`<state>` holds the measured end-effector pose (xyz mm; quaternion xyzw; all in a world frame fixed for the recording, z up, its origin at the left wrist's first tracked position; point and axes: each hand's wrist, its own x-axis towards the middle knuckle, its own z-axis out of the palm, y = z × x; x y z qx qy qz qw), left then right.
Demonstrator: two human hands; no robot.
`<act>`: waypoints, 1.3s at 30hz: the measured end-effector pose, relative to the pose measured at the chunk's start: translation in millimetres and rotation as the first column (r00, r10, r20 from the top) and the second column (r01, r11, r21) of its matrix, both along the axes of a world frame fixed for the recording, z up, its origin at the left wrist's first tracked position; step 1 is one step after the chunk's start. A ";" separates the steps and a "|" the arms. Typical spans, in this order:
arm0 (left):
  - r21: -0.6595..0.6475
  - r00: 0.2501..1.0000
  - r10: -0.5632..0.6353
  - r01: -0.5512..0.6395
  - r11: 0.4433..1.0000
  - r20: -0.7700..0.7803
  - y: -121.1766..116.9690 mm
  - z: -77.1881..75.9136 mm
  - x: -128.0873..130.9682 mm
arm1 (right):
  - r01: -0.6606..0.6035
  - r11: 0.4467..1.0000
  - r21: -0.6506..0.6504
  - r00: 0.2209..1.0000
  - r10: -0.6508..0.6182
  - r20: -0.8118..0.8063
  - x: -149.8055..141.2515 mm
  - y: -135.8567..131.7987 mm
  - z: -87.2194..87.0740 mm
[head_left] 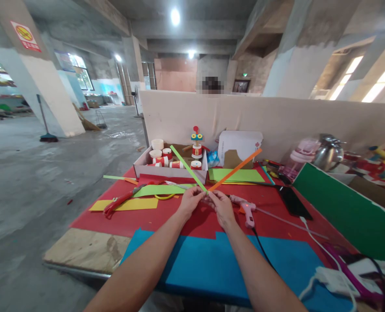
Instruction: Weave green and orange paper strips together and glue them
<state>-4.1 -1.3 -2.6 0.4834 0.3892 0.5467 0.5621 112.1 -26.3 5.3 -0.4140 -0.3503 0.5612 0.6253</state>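
Note:
A green paper strip (188, 168) and an orange paper strip (236, 168) meet at their lower ends in a V shape above the table. My left hand (191, 201) pinches the joined ends from the left, and my right hand (221, 207) pinches them from the right. The fingertips cover the exact joint. Just right of my right hand lies a pink glue gun (247, 210) with a small orange light. Left of my hands are red-handled pliers (122, 202), a green paper piece (163, 190) and a yellow paper strip (124, 205).
Behind my hands stands a shallow box (166, 172) with paper cups and a spring-necked cup figure (197, 145). Green paper sheets (236, 175) lie right of it. A phone (293, 202), a green board (345, 208) and a power strip (338, 279) occupy the right. A pale partition (260, 115) closes the back.

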 end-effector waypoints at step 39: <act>0.003 0.999 -0.038 0.038 0.999 0.001 1.2 -2.2 -1.3 | -0.127 0.991 0.040 0.984 0.131 -0.119 4.6 0.4 -4.3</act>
